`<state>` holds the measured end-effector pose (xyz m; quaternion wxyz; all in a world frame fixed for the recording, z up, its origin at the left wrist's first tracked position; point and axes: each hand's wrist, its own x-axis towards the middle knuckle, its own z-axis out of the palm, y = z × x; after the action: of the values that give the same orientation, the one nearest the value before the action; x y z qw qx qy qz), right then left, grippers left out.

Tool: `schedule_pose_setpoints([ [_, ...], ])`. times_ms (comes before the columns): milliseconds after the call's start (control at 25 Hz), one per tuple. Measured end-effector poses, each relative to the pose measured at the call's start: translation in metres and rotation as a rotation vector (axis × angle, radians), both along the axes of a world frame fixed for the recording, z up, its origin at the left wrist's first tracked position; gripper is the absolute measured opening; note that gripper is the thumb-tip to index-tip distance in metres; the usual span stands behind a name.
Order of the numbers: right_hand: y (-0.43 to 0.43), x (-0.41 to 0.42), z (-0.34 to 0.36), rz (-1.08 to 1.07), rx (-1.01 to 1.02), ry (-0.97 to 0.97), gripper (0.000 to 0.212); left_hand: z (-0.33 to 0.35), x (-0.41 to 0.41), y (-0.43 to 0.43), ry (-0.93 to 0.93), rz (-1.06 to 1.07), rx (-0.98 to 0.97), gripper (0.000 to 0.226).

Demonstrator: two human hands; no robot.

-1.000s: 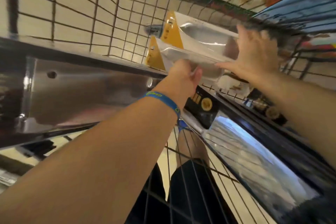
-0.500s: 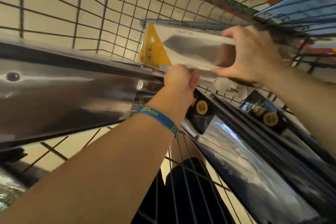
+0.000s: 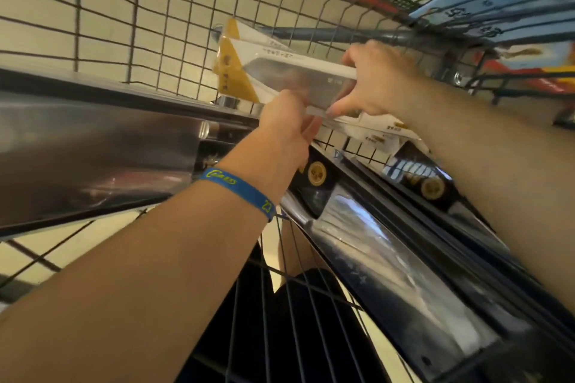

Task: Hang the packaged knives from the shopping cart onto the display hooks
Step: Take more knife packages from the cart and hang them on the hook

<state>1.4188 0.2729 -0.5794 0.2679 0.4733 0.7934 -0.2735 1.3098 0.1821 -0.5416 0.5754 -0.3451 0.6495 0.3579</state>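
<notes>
A packaged knife (image 3: 280, 74) in a clear blister with a yellow and white card is held up inside the wire shopping cart (image 3: 149, 9). My left hand (image 3: 284, 127), with a blue wristband on its wrist, grips the package's near lower edge. My right hand (image 3: 376, 81) holds its right end, thumb below and fingers over the top. A second yellow-cornered package edge (image 3: 231, 29) shows just behind it. More white knife packages (image 3: 379, 134) lie lower in the cart, under my right wrist. No display hooks are visible.
Large steel blades in dark packaging (image 3: 389, 258) with gold round badges (image 3: 316, 173) lie across the cart at the right and bottom. A broad shiny blade (image 3: 93, 152) spans the left. The cart's grey handle bar (image 3: 326, 33) runs behind the package. Tiled floor shows through the mesh.
Both hands have lifted the package a little higher and the view has shifted; my right hand has moved from lying flat on the package to gripping its right end.
</notes>
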Motion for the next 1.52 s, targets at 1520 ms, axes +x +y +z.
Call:
schedule_pose_setpoints([
  [1520, -0.118, 0.011, 0.487, -1.393, 0.532, 1.081, 0.026, 0.463, -0.108, 0.040, 0.685, -0.847, 1.260, 0.008],
])
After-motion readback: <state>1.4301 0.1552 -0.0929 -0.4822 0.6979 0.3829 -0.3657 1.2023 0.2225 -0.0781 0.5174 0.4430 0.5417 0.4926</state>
